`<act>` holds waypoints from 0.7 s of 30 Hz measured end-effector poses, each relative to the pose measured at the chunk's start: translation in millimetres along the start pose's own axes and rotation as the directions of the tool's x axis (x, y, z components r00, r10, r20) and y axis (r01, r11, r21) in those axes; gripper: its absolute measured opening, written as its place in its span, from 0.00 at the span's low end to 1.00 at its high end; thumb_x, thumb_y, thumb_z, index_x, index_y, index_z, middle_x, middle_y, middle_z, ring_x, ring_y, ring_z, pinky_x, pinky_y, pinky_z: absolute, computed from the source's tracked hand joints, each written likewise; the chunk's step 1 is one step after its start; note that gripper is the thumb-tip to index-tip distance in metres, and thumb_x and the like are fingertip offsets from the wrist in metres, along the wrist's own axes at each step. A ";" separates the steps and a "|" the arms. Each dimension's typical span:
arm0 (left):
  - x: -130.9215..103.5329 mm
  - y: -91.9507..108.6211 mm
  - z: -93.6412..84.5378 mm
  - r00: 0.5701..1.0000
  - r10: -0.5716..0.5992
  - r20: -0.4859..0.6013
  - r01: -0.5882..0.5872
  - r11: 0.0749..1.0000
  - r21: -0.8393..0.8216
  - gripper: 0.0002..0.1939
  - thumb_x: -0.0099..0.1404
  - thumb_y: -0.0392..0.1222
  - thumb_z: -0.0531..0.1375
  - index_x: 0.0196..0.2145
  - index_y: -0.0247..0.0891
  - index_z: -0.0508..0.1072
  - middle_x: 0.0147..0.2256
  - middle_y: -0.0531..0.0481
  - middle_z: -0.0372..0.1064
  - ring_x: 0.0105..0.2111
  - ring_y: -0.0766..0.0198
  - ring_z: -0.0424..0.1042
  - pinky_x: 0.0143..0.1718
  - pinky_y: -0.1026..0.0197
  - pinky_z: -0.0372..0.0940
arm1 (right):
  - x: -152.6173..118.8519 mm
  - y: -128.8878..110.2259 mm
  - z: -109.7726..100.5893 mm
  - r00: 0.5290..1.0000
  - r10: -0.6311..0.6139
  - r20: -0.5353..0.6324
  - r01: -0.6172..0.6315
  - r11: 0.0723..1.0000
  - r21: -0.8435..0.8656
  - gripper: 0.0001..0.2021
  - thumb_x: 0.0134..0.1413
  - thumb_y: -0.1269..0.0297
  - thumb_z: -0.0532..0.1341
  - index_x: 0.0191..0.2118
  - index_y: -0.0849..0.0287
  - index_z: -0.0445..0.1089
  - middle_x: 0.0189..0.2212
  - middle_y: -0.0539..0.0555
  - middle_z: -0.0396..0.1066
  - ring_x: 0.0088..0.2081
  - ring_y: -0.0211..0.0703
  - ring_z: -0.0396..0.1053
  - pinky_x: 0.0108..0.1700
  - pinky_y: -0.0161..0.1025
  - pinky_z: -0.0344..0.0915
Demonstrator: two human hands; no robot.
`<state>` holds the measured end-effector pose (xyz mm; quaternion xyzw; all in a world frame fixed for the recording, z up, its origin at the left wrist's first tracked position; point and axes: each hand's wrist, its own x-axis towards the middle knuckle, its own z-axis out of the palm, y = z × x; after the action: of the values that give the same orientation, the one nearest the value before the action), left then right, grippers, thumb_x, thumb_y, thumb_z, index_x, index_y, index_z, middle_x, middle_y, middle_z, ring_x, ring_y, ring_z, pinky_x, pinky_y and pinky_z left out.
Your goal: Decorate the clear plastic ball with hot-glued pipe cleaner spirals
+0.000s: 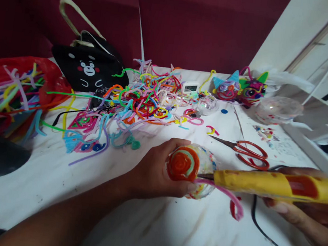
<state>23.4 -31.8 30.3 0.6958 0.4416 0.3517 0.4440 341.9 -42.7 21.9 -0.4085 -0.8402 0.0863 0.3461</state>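
Observation:
My left hand (157, 174) is wrapped round a clear plastic ball (205, 160) daubed with colours. On the ball's near left side sits a coiled orange pipe-cleaner disc (180, 165) with a pale green arc. A pink pipe cleaner (233, 195) trails from the ball to the right. My right hand (305, 216) grips a yellow hot glue gun (252, 181) with an orange part, lying level. Its dark nozzle meets the ball beside the orange disc; whether it touches I cannot tell. Behind the gun, red-handled scissors (247, 151) lie on the table with blades pointing left.
A tangled heap of pipe cleaners (145, 101) covers the back of the white table (110, 220). A red bag (52, 81) and a black bear bag (87, 65) stand left. Two decorated balls (228, 87) and a clear bowl (279, 109) sit back right. A black cord (269, 235) runs across the right side.

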 end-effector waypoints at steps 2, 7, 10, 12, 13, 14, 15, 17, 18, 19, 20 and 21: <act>-0.5 0.0 0.3 1.000 0.007 0.003 -0.007 1.000 -0.006 0.38 0.48 0.49 0.71 0.54 0.37 0.64 0.47 0.43 0.72 0.43 0.54 0.74 0.45 0.54 0.71 | -0.5 -0.6 0.1 0.998 0.052 -0.035 -0.051 0.998 0.026 0.06 0.58 0.56 0.60 0.41 0.45 0.69 0.35 0.49 0.70 0.35 0.42 0.73 0.32 0.31 0.75; 0.1 1.4 0.5 1.000 -0.026 0.002 0.026 1.000 -0.015 0.37 0.48 0.47 0.71 0.53 0.38 0.65 0.48 0.43 0.72 0.44 0.54 0.74 0.46 0.55 0.71 | -0.2 2.1 -2.9 1.000 -0.010 0.008 0.010 1.000 0.007 0.05 0.58 0.58 0.60 0.41 0.45 0.70 0.37 0.49 0.68 0.37 0.42 0.73 0.35 0.31 0.75; 1.1 2.8 0.2 1.000 -0.031 0.005 0.031 0.999 -0.008 0.38 0.47 0.47 0.71 0.54 0.37 0.64 0.47 0.44 0.73 0.42 0.54 0.75 0.45 0.54 0.71 | 0.4 3.8 -4.0 0.997 -0.069 0.022 0.070 0.997 -0.033 0.05 0.57 0.58 0.60 0.40 0.45 0.70 0.39 0.50 0.67 0.40 0.43 0.72 0.39 0.32 0.76; 1.2 3.0 0.0 1.000 -0.028 0.008 0.028 1.000 -0.009 0.38 0.47 0.46 0.71 0.54 0.38 0.64 0.47 0.44 0.73 0.42 0.54 0.75 0.45 0.54 0.71 | -0.5 4.4 -3.7 0.997 -0.078 0.026 0.080 0.995 -0.056 0.06 0.57 0.58 0.60 0.41 0.45 0.70 0.41 0.50 0.67 0.41 0.44 0.72 0.40 0.33 0.76; 1.1 2.8 -0.1 1.000 -0.028 0.011 0.028 1.000 -0.013 0.37 0.47 0.46 0.71 0.54 0.38 0.64 0.47 0.44 0.73 0.42 0.54 0.75 0.44 0.54 0.71 | -1.2 4.5 -3.4 0.997 -0.078 0.024 0.079 0.995 -0.064 0.07 0.57 0.58 0.60 0.42 0.45 0.70 0.41 0.50 0.67 0.41 0.44 0.72 0.40 0.34 0.76; 0.9 2.4 -0.1 1.000 -0.028 0.014 0.028 0.999 -0.016 0.37 0.48 0.46 0.71 0.54 0.38 0.64 0.46 0.44 0.73 0.42 0.54 0.75 0.45 0.54 0.71 | -2.1 4.5 -3.2 0.997 -0.072 0.025 0.073 0.995 -0.067 0.08 0.57 0.58 0.60 0.43 0.45 0.70 0.42 0.50 0.67 0.41 0.45 0.72 0.41 0.34 0.76; 0.8 2.0 -0.2 1.000 -0.027 0.015 0.027 1.000 -0.016 0.37 0.48 0.46 0.71 0.54 0.38 0.64 0.46 0.44 0.73 0.42 0.54 0.75 0.45 0.54 0.71 | -2.8 4.3 -3.1 0.997 -0.067 0.025 0.069 0.996 -0.060 0.09 0.57 0.58 0.60 0.43 0.44 0.70 0.42 0.50 0.68 0.41 0.45 0.72 0.40 0.35 0.76; 0.6 1.2 -0.3 1.000 -0.018 0.019 0.018 1.000 -0.010 0.37 0.48 0.47 0.71 0.53 0.38 0.64 0.46 0.44 0.73 0.42 0.54 0.75 0.44 0.54 0.71 | -3.7 4.0 -3.4 0.998 -0.062 0.029 0.063 0.998 -0.031 0.09 0.56 0.59 0.61 0.43 0.44 0.70 0.42 0.50 0.68 0.41 0.46 0.72 0.39 0.35 0.77; 0.6 1.1 -0.3 1.000 -0.013 0.021 0.014 1.000 -0.007 0.37 0.48 0.47 0.71 0.54 0.38 0.64 0.46 0.44 0.73 0.42 0.54 0.75 0.44 0.54 0.71 | -3.9 3.9 -3.7 0.998 -0.058 0.035 0.059 0.998 -0.021 0.09 0.56 0.59 0.61 0.43 0.44 0.70 0.42 0.50 0.68 0.41 0.46 0.72 0.39 0.36 0.77; 0.6 1.2 -0.4 1.000 -0.010 0.024 0.010 1.000 -0.004 0.37 0.48 0.48 0.71 0.54 0.38 0.64 0.46 0.44 0.73 0.42 0.54 0.75 0.44 0.54 0.71 | -4.0 3.9 -4.0 0.998 -0.052 0.033 0.052 0.999 -0.014 0.09 0.56 0.60 0.61 0.43 0.43 0.70 0.41 0.50 0.68 0.41 0.46 0.72 0.39 0.36 0.77; 0.7 1.5 -0.4 1.000 -0.008 0.026 0.009 1.000 -0.002 0.38 0.48 0.48 0.71 0.54 0.38 0.64 0.46 0.44 0.73 0.42 0.54 0.75 0.44 0.54 0.71 | -4.0 4.1 -4.3 0.999 -0.039 0.026 0.040 0.999 -0.010 0.08 0.56 0.60 0.61 0.43 0.43 0.70 0.41 0.50 0.69 0.41 0.47 0.73 0.38 0.37 0.77; 0.7 1.9 -0.4 1.000 -0.010 0.028 0.010 1.000 -0.002 0.38 0.48 0.48 0.71 0.54 0.38 0.63 0.46 0.44 0.73 0.41 0.54 0.75 0.43 0.54 0.71 | -4.1 4.4 -4.4 1.000 -0.024 0.017 0.024 1.000 -0.009 0.08 0.56 0.60 0.61 0.43 0.43 0.70 0.41 0.50 0.69 0.41 0.47 0.73 0.38 0.38 0.77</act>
<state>23.9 -31.4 32.3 0.6982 0.4382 0.3400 0.4526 349.3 -43.5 21.2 -0.3992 -0.8483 0.0818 0.3381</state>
